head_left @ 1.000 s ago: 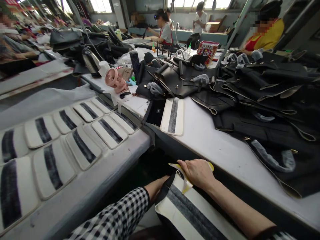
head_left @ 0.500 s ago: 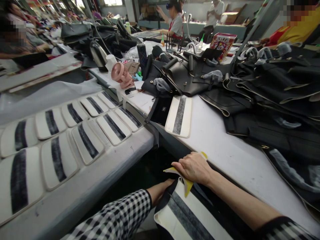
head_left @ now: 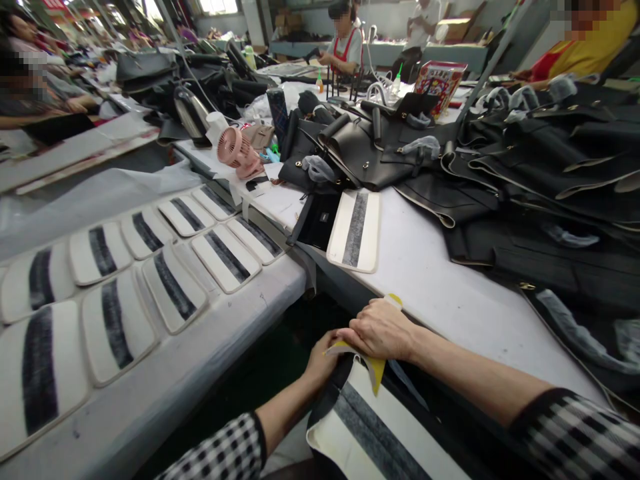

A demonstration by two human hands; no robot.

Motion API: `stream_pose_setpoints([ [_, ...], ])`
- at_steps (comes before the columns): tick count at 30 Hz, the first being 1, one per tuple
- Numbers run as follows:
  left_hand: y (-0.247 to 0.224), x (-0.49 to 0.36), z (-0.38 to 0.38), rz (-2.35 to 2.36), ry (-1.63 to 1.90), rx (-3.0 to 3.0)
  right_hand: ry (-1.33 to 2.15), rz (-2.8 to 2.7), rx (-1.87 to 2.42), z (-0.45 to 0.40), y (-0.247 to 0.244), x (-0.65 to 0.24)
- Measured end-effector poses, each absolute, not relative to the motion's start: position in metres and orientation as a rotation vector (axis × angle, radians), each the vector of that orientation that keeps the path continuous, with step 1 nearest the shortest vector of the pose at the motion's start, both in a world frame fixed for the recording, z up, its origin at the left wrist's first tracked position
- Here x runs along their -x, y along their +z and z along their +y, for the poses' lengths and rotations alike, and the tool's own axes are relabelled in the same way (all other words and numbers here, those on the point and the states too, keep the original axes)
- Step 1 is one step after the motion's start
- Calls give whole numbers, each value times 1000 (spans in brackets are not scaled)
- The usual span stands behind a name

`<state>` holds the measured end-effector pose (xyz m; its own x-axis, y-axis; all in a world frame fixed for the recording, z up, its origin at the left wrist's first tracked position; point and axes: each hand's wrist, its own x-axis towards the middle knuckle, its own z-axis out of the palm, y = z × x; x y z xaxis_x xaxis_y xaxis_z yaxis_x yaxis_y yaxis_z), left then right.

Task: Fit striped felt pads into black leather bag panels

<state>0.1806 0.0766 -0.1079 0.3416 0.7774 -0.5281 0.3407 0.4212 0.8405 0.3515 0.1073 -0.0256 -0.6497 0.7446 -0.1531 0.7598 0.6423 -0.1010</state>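
A cream panel with a dark stripe [head_left: 373, 427] lies tilted at the bottom centre, against black material. Over its upper edge my right hand [head_left: 381, 330] is closed on a yellow and white strip [head_left: 376, 372]. My left hand [head_left: 324, 357] meets the right one at the strip's left end, its fingers closed there; whether they grip the strip or the edge below is hidden. A similar striped panel [head_left: 354, 232] lies flat on the white table, beside an open black pouch [head_left: 316, 220].
Several striped panels [head_left: 173, 288] lie in rows on the grey table [head_left: 200, 347] at left. Black bags [head_left: 550, 167] are piled along the right. A pink fan [head_left: 237, 152] and a metal kettle [head_left: 191, 113] stand farther back. People work behind and at both sides.
My left hand has risen from behind the panel's edge to the strip, beside my right hand. The right hand has shifted slightly left and up. The view has moved a little.
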Motion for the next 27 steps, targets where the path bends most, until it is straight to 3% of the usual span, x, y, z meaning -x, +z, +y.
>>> stream_pose_setpoints([
  [4, -70, -158, 65, 1114, 706, -1227, -244, 2781, -1269, 106, -26, -352],
  [9, -33, -151, 51, 1053, 541, -1448, -229, 2798, -1269, 106, -29, -352],
  [27, -26, -159, 48, 1235, 347, -1981, -169, 2845, -1278, 98, -33, -356],
])
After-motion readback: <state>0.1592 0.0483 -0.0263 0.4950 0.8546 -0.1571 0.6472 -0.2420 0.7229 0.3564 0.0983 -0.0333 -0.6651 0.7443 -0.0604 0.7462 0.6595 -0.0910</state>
